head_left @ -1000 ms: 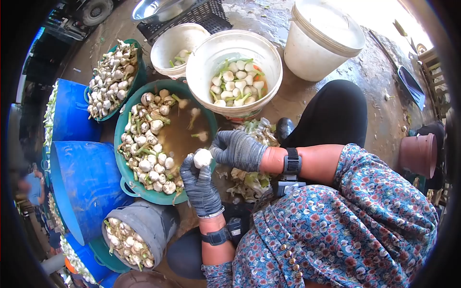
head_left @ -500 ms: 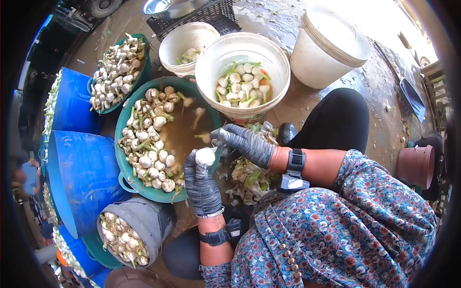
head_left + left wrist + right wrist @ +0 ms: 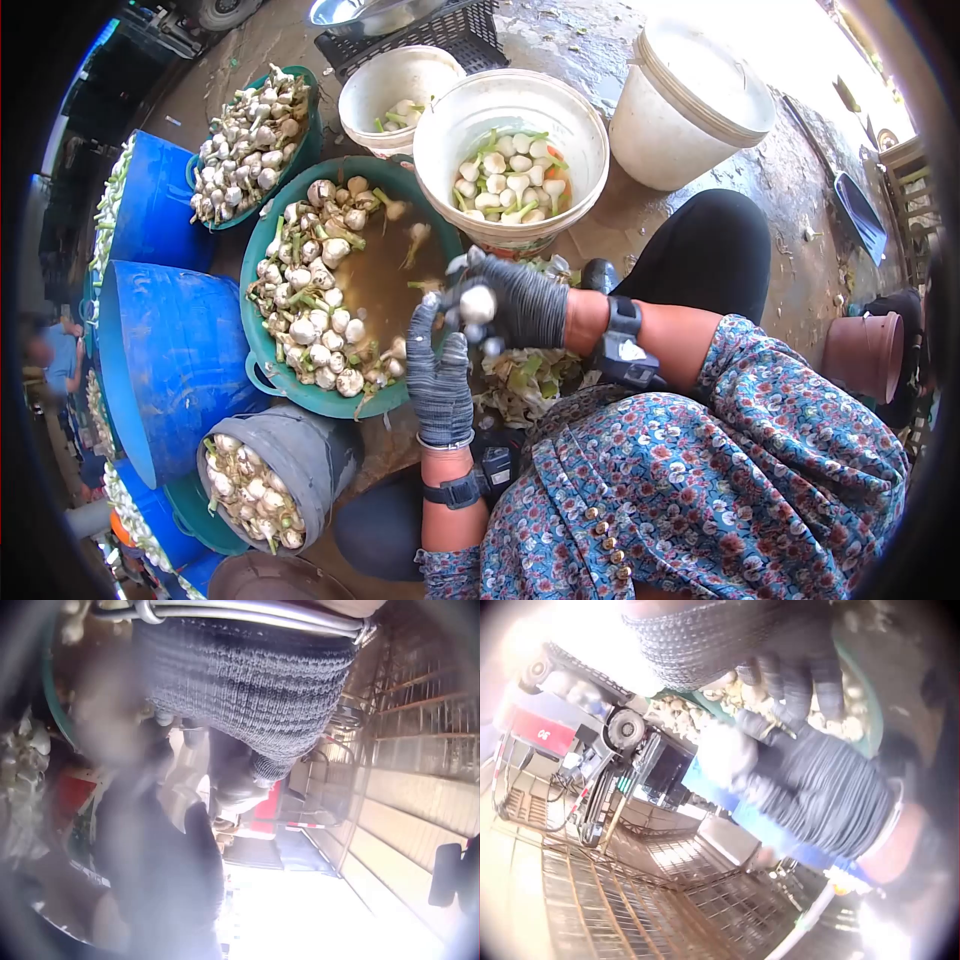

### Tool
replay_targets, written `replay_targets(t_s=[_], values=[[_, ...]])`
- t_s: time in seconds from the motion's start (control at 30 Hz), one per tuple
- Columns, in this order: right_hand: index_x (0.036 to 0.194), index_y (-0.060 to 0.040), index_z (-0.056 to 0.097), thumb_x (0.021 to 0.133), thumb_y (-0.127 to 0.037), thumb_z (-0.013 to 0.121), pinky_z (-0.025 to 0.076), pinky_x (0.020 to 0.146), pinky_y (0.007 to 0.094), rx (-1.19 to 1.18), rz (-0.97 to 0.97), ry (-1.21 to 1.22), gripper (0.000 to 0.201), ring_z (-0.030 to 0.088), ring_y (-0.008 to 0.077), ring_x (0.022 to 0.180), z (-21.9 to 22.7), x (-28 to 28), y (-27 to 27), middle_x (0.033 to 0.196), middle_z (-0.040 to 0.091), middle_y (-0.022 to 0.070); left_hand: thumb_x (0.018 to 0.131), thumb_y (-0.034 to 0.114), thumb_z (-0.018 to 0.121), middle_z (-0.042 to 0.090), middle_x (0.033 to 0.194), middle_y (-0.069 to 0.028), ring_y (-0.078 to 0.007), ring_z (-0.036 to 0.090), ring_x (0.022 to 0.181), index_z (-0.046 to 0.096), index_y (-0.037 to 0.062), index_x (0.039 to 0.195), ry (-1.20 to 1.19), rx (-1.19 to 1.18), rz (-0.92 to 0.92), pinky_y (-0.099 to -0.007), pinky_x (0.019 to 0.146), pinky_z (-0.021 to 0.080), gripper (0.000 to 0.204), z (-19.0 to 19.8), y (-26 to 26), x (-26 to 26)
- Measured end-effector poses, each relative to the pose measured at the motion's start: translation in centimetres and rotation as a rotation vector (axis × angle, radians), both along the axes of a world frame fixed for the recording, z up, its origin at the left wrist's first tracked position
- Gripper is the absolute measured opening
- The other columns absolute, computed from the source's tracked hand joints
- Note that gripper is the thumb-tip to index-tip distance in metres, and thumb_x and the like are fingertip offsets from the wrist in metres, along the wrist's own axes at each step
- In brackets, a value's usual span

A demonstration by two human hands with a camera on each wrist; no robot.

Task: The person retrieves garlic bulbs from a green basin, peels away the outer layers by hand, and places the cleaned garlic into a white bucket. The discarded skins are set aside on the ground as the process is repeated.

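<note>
In the head view a peeled white garlic bulb (image 3: 478, 304) sits between two grey knit gloves. My left hand (image 3: 440, 385) holds it at the thumb and fingertips, as the right wrist view shows with the blurred bulb (image 3: 726, 754) against the glove. My right hand (image 3: 522, 302) is right beside the bulb, its fingers apart and blurred; in the right wrist view these fingers (image 3: 799, 686) hang loosely above the left glove. Just beyond both hands stands a green tub (image 3: 262, 340) of unpeeled garlic (image 3: 310, 325) in brown water.
A white bucket (image 3: 440, 130) with peeled bulbs in water stands ahead, beside a smaller white bucket (image 3: 360, 95) and a lidded pail (image 3: 665, 135). Peelings (image 3: 525, 385) lie under the right hand. At left are blue barrels (image 3: 165, 370) and a grey bucket (image 3: 335, 465) of garlic.
The right hand first touches the bulb, draws off to the right, then comes back close beside it with fingers apart. The left hand and bulb have shifted right.
</note>
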State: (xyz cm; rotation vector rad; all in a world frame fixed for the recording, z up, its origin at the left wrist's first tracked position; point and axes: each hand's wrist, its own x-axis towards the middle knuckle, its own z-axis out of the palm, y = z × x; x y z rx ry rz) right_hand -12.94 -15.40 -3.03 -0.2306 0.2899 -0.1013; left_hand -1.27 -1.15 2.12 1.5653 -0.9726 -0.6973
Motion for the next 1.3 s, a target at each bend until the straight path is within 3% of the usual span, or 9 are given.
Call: replay_targets(t_s=[0.1, 0.2, 0.37, 0.47, 0.6, 0.77, 0.97, 1.1, 1.3], values=[[0.127, -0.0045, 0.048, 0.087, -0.055, 0.062, 0.058, 0.074, 0.0398, 0.425, -0.340, -0.384, 0.066, 0.064, 0.0262, 0.092, 3.5, -0.2, -4.2, 0.123, 0.058, 0.0170, 0.098, 0.016, 0.051, 0.053, 0.135, -0.0115, -0.0211, 0.048, 0.125, 0.045, 0.0008, 0.137, 0.075, -0.057, 0.170, -0.0351, 0.108, 0.034, 0.043, -0.8, 0.3, 1.2], [0.123, -0.0006, 0.048, 0.089, -0.057, 0.058, 0.057, 0.066, 0.0378, 0.238, -0.662, -0.098, 0.067, 0.065, 0.0250, 0.087, 7.3, 1.2, -5.9, 0.123, 0.059, 0.0165, 0.098, 0.013, 0.049, 0.057, 0.130, -0.0117, -0.0192, 0.053, 0.119, 0.045, 0.0013, 0.137, 0.311, -0.027, 0.354, -0.0342, 0.104, 0.038, 0.041, -0.2, 0.7, 1.8], [0.110, -0.0086, 0.056, 0.092, -0.047, 0.060, 0.054, 0.057, 0.0337, -0.063, -0.143, 0.428, 0.042, 0.060, 0.0172, 0.065, 1.6, 8.0, -3.6, 0.091, 0.064, 0.0084, 0.098, 0.011, 0.049, 0.060, 0.123, -0.0112, -0.0179, 0.058, 0.111, 0.047, 0.0010, 0.134, 0.481, -0.034, 0.415, -0.0327, 0.096, 0.046, 0.038, -1.8, 1.8, 3.3], [0.100, -0.0164, 0.058, 0.093, -0.041, 0.061, 0.051, 0.052, 0.0297, -0.002, -0.122, 0.537, 0.026, 0.054, 0.0143, 0.054, -7.1, 12.1, -5.0, 0.085, 0.062, 0.0044, 0.099, 0.013, 0.048, 0.060, 0.122, -0.0134, -0.0198, 0.059, 0.109, 0.049, 0.0008, 0.133, 0.477, -0.010, 0.401, -0.0342, 0.095, 0.048, 0.036, -1.8, 2.4, 4.0], [0.089, -0.0175, 0.062, 0.091, -0.037, 0.065, 0.043, 0.041, 0.0208, -0.010, -0.128, 1.023, 0.020, 0.047, 0.0073, 0.045, -6.0, 16.8, -5.9, 0.072, 0.060, 0.0018, 0.099, 0.012, 0.047, 0.061, 0.120, -0.0152, -0.0218, 0.061, 0.106, 0.050, 0.0014, 0.131, 0.540, 0.022, 0.419, -0.0356, 0.093, 0.050, 0.035, -2.4, 2.9, 4.6], [0.086, -0.0111, 0.062, 0.090, -0.029, 0.067, 0.045, 0.040, 0.0299, 0.058, -0.049, 0.797, 0.019, 0.050, 0.0116, 0.044, -16.5, 19.0, -7.5, 0.060, 0.056, 0.0002, 0.097, 0.008, 0.047, 0.063, 0.110, -0.0127, -0.0202, 0.063, 0.096, 0.051, 0.0016, 0.130, 0.560, 0.065, 0.433, -0.0328, 0.085, 0.053, 0.035, -3.3, 2.9, 5.4], [0.098, -0.0069, 0.062, 0.092, -0.026, 0.062, 0.053, 0.064, 0.0420, -1.215, -0.308, 0.531, 0.020, 0.065, 0.0260, 0.069, -8.7, 14.4, -0.7, 0.080, 0.067, 0.0093, 0.099, 0.024, 0.047, 0.066, 0.095, -0.0132, -0.0194, 0.065, 0.076, 0.047, 0.0138, 0.135, 0.765, 0.063, 0.525, -0.0357, 0.068, 0.057, 0.038, -3.3, 1.9, 6.3], [0.109, -0.0119, 0.063, 0.087, -0.024, 0.065, 0.052, 0.072, 0.0415, -2.021, -0.038, 0.426, 0.026, 0.064, 0.0367, 0.086, -1.5, 8.7, 0.8, 0.092, 0.068, 0.0138, 0.099, 0.037, 0.047, 0.066, 0.100, -0.0149, -0.0218, 0.066, 0.078, 0.048, 0.0127, 0.133, 1.030, 0.165, 0.381, -0.0396, 0.070, 0.058, 0.042, -3.2, 1.3, 5.9], [0.108, -0.0103, 0.064, 0.088, -0.021, 0.063, 0.053, 0.072, 0.0414, -2.005, -0.225, 0.460, 0.022, 0.066, 0.0353, 0.082, 1.2, 4.8, 2.0, 0.090, 0.068, 0.0146, 0.097, 0.021, 0.055, 0.063, 0.104, -0.0117, -0.0219, 0.065, 0.085, 0.050, 0.0059, 0.127, 0.892, -0.018, 0.302, -0.0394, 0.078, 0.058, 0.034, -3.1, 0.2, 3.3]])
